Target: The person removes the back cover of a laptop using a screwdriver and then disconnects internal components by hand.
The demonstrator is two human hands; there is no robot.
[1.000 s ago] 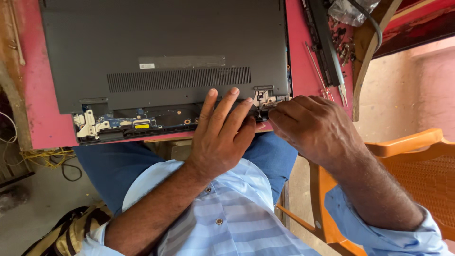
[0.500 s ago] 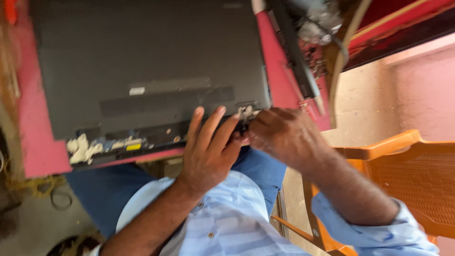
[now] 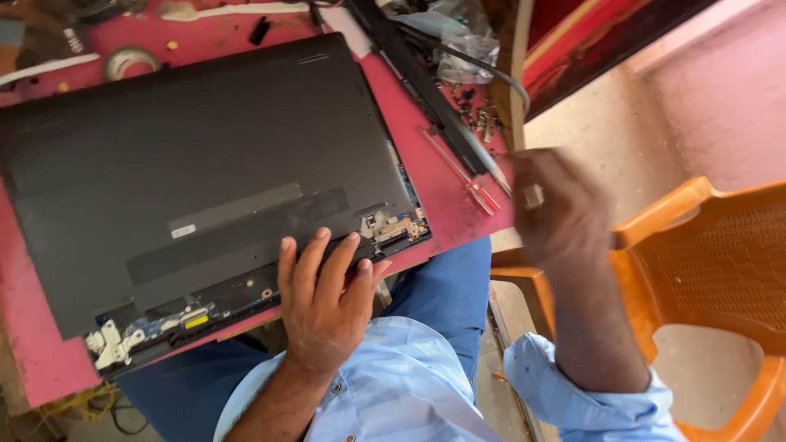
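Note:
A dark grey laptop [image 3: 188,172] lies bottom-up on a pink table [image 3: 33,360]. Its near edge shows an exposed circuit board and metal hinges [image 3: 110,344]. My left hand [image 3: 323,299] rests flat on that near edge, fingers spread, beside the right hinge [image 3: 389,229]. My right hand [image 3: 565,209] hovers blurred off the table's right corner, near a clear-handled screwdriver [image 3: 463,176] lying on the pink surface. I cannot tell whether the right hand pinches anything.
An orange plastic chair [image 3: 704,270] stands at the right. A long black strip [image 3: 426,82], small screws and a plastic bag lie at the table's far right. A roll of tape [image 3: 131,59] sits at the far left.
My right hand has left the laptop's right hinge and moved right, off the table edge. The view has swung, showing more of the table's far side. My left hand stays on the laptop.

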